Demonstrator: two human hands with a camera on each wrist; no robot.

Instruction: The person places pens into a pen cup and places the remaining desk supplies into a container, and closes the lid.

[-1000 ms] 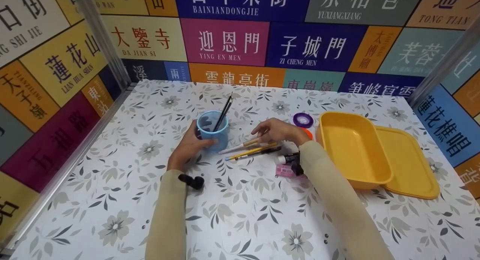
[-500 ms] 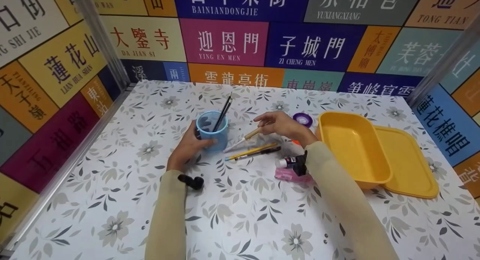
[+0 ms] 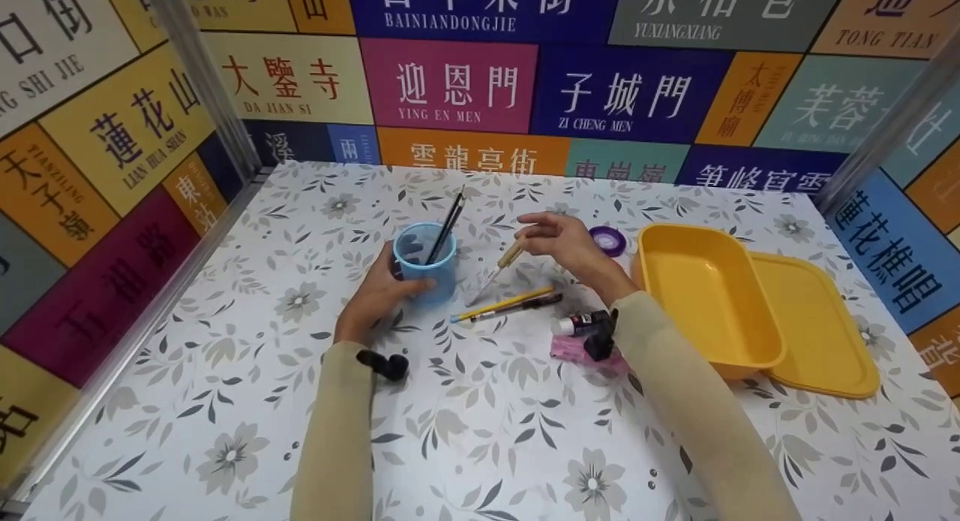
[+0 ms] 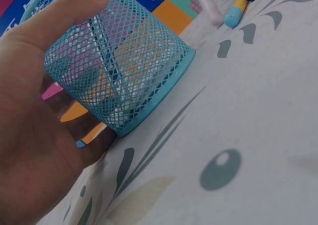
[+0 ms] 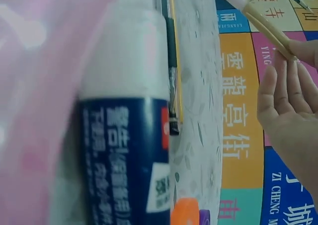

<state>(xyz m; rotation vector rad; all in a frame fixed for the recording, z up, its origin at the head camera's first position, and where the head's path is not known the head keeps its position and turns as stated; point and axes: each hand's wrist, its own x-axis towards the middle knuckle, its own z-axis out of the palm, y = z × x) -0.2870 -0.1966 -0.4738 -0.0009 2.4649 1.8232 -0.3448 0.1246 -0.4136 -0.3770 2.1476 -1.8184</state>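
Note:
My left hand (image 3: 382, 288) grips a light blue mesh pen holder (image 3: 435, 281), thumb across its near side, fingers behind it. Two dark pencils (image 3: 448, 224) lean inside the holder. My right hand (image 3: 562, 243) pinches the tan end of a slim pen-like stick (image 3: 510, 255) between thumb and fingertips, the other fingers spread. Its pale front end slants down to the left, close over the table. In the right wrist view the stick (image 5: 268, 29) shows a white front and tan back. Below it lie a yellow pencil (image 3: 517, 299) with a blue end and a black pen (image 3: 541, 303), side by side.
By my right wrist lie a glue stick (image 3: 574, 324) and a pink packet (image 3: 574, 348). Behind that arm is a purple ring-shaped object (image 3: 607, 241); an orange thing (image 5: 184, 212) shows in the right wrist view. A yellow box (image 3: 697, 303) stands at right, overlapping its lid (image 3: 825, 326).
My right hand has moved up and to the right, raising the tan end of the stick so it slants more steeply. The left hand and pen holder have stayed in place.

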